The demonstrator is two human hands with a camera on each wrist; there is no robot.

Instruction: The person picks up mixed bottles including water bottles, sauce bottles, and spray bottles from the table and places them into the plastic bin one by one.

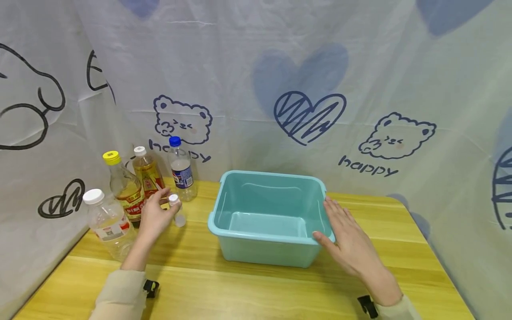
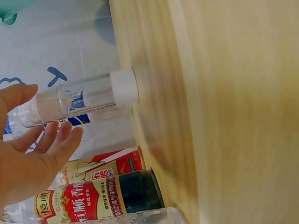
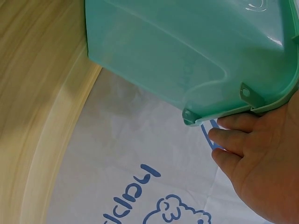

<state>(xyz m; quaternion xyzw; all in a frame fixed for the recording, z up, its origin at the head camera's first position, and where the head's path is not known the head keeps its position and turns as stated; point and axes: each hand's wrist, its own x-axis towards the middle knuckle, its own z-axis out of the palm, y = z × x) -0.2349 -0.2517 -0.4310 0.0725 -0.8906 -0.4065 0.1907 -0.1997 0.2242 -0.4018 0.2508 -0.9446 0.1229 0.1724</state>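
A small clear bottle (image 1: 178, 216) with a white cap stands upright on the table, left of the tub. My left hand (image 1: 157, 215) is around its top, thumb on one side and fingers on the other; the left wrist view shows the fingers loosely spread beside the bottle (image 2: 86, 98), not closed tightly on it. Whether they touch it is hard to tell. On the right, my right hand (image 1: 354, 244) rests against the right rim of a light-blue plastic tub (image 1: 266, 251), fingers straight and thumb near the front corner. Nothing shows inside the tub.
Close behind the left hand stand a yellow-capped sauce bottle (image 1: 129, 191), a white-capped oil bottle (image 1: 147, 171) and a blue-capped Pepsi bottle (image 1: 182, 175). A large clear bottle (image 1: 110, 226) is beside the left forearm. A printed curtain (image 1: 240, 89) hangs behind the wooden table (image 1: 240, 293).
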